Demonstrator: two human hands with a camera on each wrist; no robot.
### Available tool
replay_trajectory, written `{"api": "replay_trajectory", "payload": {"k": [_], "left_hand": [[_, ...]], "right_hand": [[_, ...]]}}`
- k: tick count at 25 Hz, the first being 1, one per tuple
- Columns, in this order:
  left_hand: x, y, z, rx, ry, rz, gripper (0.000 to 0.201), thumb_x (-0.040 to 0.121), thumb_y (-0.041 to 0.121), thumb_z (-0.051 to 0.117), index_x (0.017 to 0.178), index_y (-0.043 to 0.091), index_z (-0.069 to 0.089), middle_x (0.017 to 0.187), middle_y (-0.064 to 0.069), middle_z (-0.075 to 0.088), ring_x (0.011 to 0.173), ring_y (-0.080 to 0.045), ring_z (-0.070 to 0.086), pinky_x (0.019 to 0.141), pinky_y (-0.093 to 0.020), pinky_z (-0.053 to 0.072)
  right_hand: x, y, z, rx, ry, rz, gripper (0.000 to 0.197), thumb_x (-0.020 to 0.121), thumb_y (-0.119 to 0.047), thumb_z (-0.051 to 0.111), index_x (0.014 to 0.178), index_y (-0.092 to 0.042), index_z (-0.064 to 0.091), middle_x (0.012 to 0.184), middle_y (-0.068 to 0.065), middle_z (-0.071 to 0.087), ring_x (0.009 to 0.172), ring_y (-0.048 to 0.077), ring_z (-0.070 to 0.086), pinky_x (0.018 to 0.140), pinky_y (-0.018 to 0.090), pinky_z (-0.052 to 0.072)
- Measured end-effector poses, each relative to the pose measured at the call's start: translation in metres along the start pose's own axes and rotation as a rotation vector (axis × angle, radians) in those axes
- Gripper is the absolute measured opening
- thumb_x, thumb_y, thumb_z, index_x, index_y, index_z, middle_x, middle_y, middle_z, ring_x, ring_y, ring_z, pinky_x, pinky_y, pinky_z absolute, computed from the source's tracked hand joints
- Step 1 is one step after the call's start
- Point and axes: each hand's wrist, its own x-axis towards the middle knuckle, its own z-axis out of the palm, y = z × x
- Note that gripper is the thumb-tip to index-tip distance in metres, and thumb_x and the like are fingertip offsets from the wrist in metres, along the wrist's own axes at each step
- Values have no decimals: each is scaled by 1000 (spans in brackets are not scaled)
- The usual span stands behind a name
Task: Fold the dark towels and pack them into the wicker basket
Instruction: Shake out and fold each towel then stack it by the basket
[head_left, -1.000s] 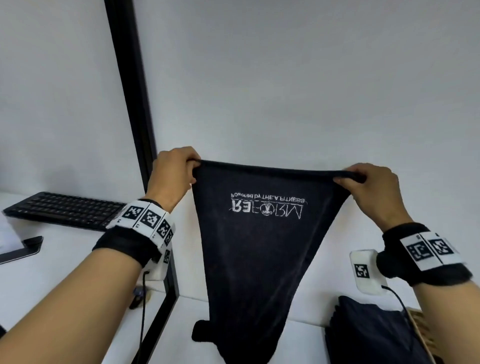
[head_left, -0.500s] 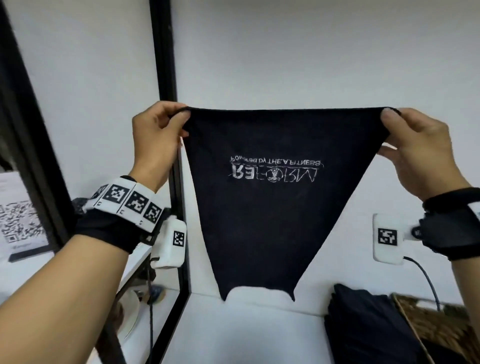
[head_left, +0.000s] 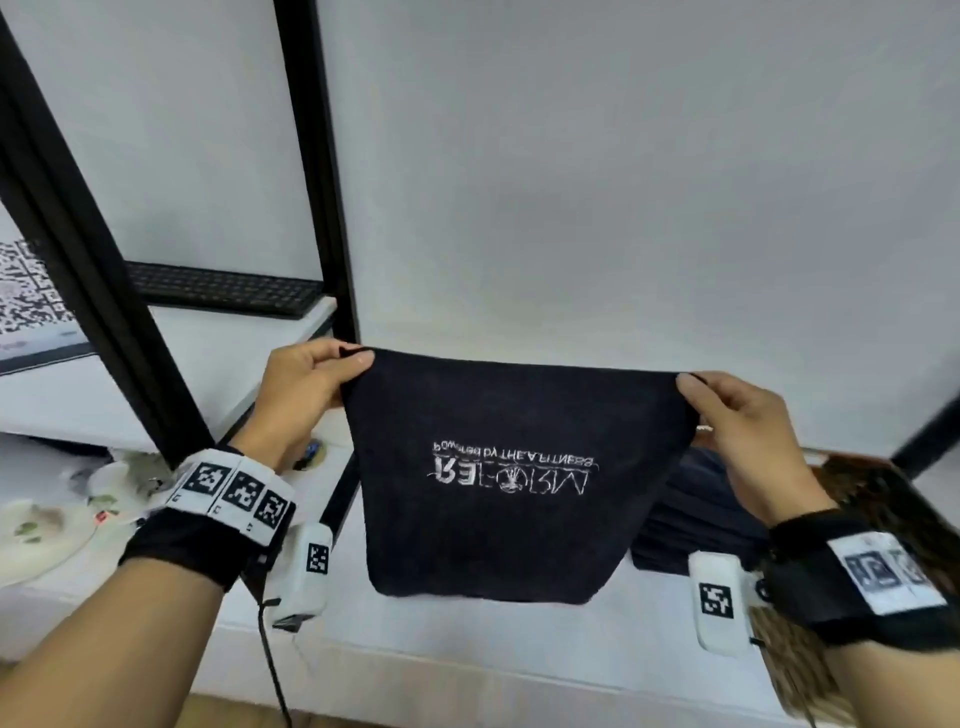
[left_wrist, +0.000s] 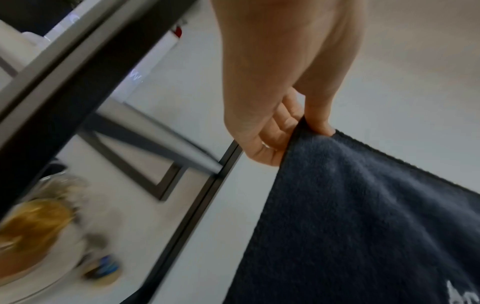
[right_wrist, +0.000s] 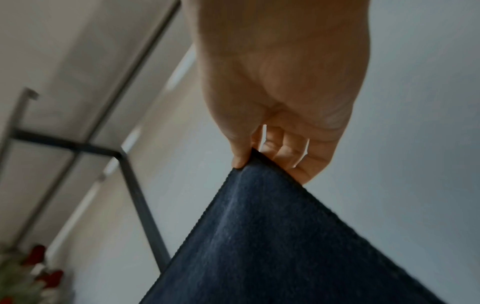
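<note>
A dark towel (head_left: 498, 525) with white upside-down lettering hangs spread between my two hands above the white shelf. My left hand (head_left: 332, 371) pinches its upper left corner, thumb on the near side; the left wrist view shows the same pinch on the towel (left_wrist: 363, 216) by my left hand (left_wrist: 296, 135). My right hand (head_left: 711, 397) pinches the upper right corner, also seen in the right wrist view, right hand (right_wrist: 249, 158) on towel (right_wrist: 272, 246). A stack of folded dark towels (head_left: 701, 519) lies behind the held towel at the right. The wicker basket (head_left: 878, 499) stands at the far right, partly hidden by my right wrist.
A black metal shelf post (head_left: 317, 171) rises just left of the towel. A black keyboard (head_left: 223, 291) lies on the upper shelf at left. White plates (head_left: 41, 530) sit on the lower left shelf. The white shelf surface (head_left: 467, 639) lies beneath the towel.
Both hands have come down with the towel, which hung high as a long triangle before. It now hangs shorter and wider, its lower edge close to the shelf.
</note>
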Motion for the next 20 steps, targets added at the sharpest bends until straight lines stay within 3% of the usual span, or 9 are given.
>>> {"api": "replay_trajectory", "payload": {"k": [2, 5, 6, 10, 12, 16, 18, 20], "left_hand": [[8, -70, 9, 111, 1, -180, 11, 86, 6, 69, 74, 5, 68, 82, -16, 68, 74, -25, 64, 64, -28, 56], [23, -178, 21, 263, 32, -432, 9, 81, 2, 72, 73, 3, 69, 80, -17, 68, 81, -32, 66, 72, -41, 57], [27, -209, 24, 318, 44, -508, 11, 79, 1, 73, 71, 7, 70, 79, -16, 68, 81, -33, 67, 74, -43, 57], [50, -309, 36, 450, -5, -702, 23, 77, 4, 73, 60, 19, 71, 78, -14, 72, 87, -34, 70, 85, -51, 56], [64, -341, 43, 494, -9, -714, 19, 78, 9, 72, 64, 21, 71, 79, -10, 73, 89, -33, 70, 86, -50, 56], [89, -364, 59, 564, 26, -601, 10, 84, 15, 69, 76, 20, 70, 87, -6, 71, 91, -30, 66, 89, -41, 53], [101, -376, 68, 565, 19, -582, 4, 86, 16, 68, 84, 19, 70, 101, -6, 68, 98, -25, 63, 96, -40, 48], [109, -386, 78, 585, -15, -556, 3, 86, 13, 68, 86, 15, 70, 106, -6, 65, 100, -22, 60, 96, -35, 46]], "right_hand": [[2, 66, 10, -77, -55, 158, 18, 94, -16, 59, 91, -3, 71, 88, 14, 70, 79, 19, 64, 70, 33, 55], [14, 166, 25, -200, -109, 392, 17, 94, -10, 59, 89, 0, 71, 83, 18, 69, 63, 11, 63, 54, 21, 53], [19, 199, 29, -236, -116, 464, 16, 93, -9, 60, 86, 1, 71, 79, 18, 66, 60, 11, 60, 52, 21, 51], [46, 307, 43, -467, -154, 585, 18, 88, -18, 65, 73, -9, 72, 66, 4, 63, 65, 21, 54, 68, 40, 49], [60, 341, 50, -529, -173, 611, 17, 88, -22, 66, 76, -12, 73, 67, -1, 67, 68, 22, 58, 75, 39, 50], [87, 376, 66, -567, -174, 560, 16, 89, -28, 65, 84, -16, 74, 86, -1, 71, 87, 20, 64, 86, 35, 50], [99, 390, 76, -594, -191, 550, 14, 90, -26, 64, 84, -16, 72, 91, 0, 66, 89, 17, 59, 84, 29, 43], [106, 407, 83, -635, -214, 508, 14, 90, -25, 64, 80, -17, 71, 89, 0, 66, 88, 15, 57, 76, 20, 36]]}}
